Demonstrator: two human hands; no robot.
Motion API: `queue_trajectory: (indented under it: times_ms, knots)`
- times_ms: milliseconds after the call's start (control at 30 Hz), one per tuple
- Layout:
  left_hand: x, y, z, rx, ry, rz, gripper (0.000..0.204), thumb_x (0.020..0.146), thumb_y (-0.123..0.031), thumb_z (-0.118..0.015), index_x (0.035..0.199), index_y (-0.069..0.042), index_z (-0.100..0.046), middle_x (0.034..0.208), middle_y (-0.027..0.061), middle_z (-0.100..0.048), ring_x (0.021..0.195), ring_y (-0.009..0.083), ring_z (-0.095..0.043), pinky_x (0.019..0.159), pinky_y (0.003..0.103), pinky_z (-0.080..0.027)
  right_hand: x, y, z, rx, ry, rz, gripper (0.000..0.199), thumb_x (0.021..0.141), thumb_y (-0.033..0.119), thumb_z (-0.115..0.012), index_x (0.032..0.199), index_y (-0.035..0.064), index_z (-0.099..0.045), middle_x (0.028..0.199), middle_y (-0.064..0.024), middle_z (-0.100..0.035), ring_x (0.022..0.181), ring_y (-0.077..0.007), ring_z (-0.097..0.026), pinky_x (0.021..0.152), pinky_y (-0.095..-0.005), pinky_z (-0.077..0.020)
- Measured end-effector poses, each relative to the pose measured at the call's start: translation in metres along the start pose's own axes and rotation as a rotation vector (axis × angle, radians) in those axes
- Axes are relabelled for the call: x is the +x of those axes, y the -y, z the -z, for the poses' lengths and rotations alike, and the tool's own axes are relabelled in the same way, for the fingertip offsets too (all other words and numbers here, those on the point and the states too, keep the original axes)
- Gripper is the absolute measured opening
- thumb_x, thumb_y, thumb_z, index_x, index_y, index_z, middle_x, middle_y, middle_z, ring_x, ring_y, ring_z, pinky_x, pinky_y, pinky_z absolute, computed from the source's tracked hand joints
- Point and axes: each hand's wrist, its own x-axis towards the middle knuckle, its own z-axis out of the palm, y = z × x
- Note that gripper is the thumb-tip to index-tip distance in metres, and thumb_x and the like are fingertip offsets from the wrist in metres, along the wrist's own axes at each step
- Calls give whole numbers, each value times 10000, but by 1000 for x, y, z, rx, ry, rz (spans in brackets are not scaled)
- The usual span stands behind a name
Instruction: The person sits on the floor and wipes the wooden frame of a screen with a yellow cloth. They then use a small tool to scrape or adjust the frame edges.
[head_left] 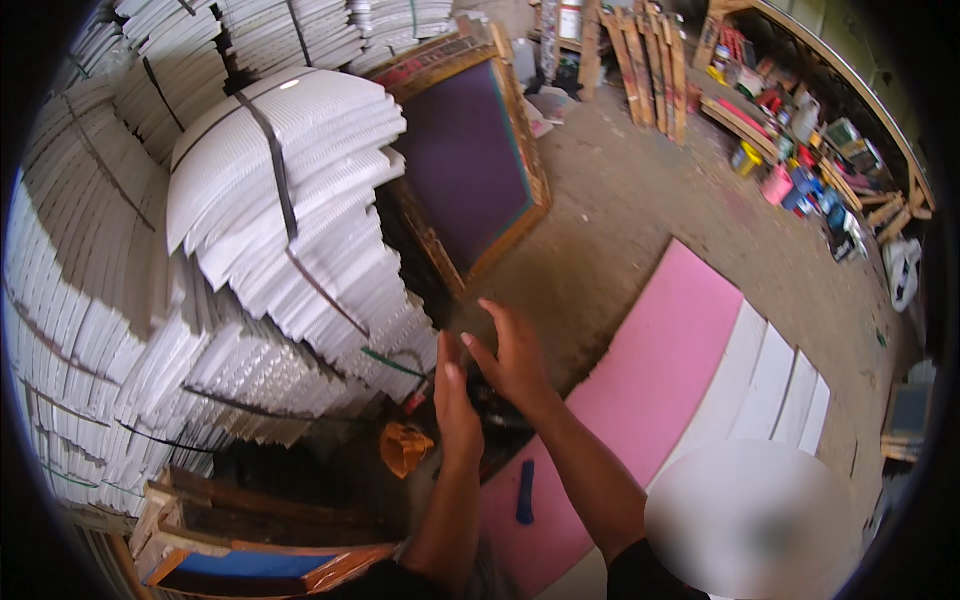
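left hand (455, 395) and right hand (515, 355): both open, fingers extended, raised side by side, holding nothing. nearest item: strapped bundle of white corrugated sheets (290, 200), stacked, tilted, just left of them.

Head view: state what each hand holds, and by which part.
Nothing is held. The left hand and right hand are raised with open fingers, empty, near the strapped white bundles, above the pink sheet.

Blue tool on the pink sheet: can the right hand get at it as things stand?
Probably yes. The blue tool lies bare on the pink sheet, nothing on it. The right hand is open and empty, raised above it; only the left forearm runs alongside.
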Motion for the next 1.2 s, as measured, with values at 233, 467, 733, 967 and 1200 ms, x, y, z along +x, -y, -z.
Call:
queue_trajectory:
  times_ms: [233, 467, 733, 967, 1200]
  knots:
    - [12, 6, 12, -127, -37, 142, 746, 1142, -501, -355, 1651, 33, -245, 1705, 228, -288, 1598, 332, -252, 1298, 471, -196, 94, -23, -58, 134, 81, 18, 644, 942, 298, -779, 1440, -18, -521, 1414, -253, -590, 1318, -426, -578, 1097, -463, -474]
    - [12, 26, 4, -73, -50, 184, 726, 1132, -493, -424, 1627, 29, -324, 1673, 245, -351, 1573, 344, -313, 1277, 490, -252, 148, -58, -104, -5, 79, -23, 680, 923, 276, -787, 1443, -16, -460, 1263, -267, -621, 1177, -449, -621, 976, -507, -524]
    - [5, 23, -2, -75, 66, -1, 850, 1051, -548, -567, 1585, 81, -364, 1664, 248, -367, 1566, 368, -326, 1267, 515, -242, 143, -70, -114, -105, 188, -37, 438, 970, 233, -718, 1286, 4, -521, 1074, -237, -661, 1027, -432, -670, 827, -512, -555]
    - [13, 15, -13, -61, -191, 37, 745, 983, -131, -706, 1597, 71, -337, 1639, 222, -406, 1547, 310, -355, 1280, 451, -218, 84, -78, -73, 12, 65, -21, 386, 1001, 269, -670, 1228, -14, -539, 1108, -264, -655, 1026, -489, -640, 886, -556, -522]
    - [113, -7, -47, 347, -120, -264, 933, 897, -71, -819, 1642, 15, -264, 1647, 224, -382, 1530, 308, -376, 1227, 429, -313, 74, -74, -30, 83, 194, -293, 381, 1041, 330, -552, 1267, 24, -538, 1194, -303, -662, 1098, -514, -643, 900, -550, -526]
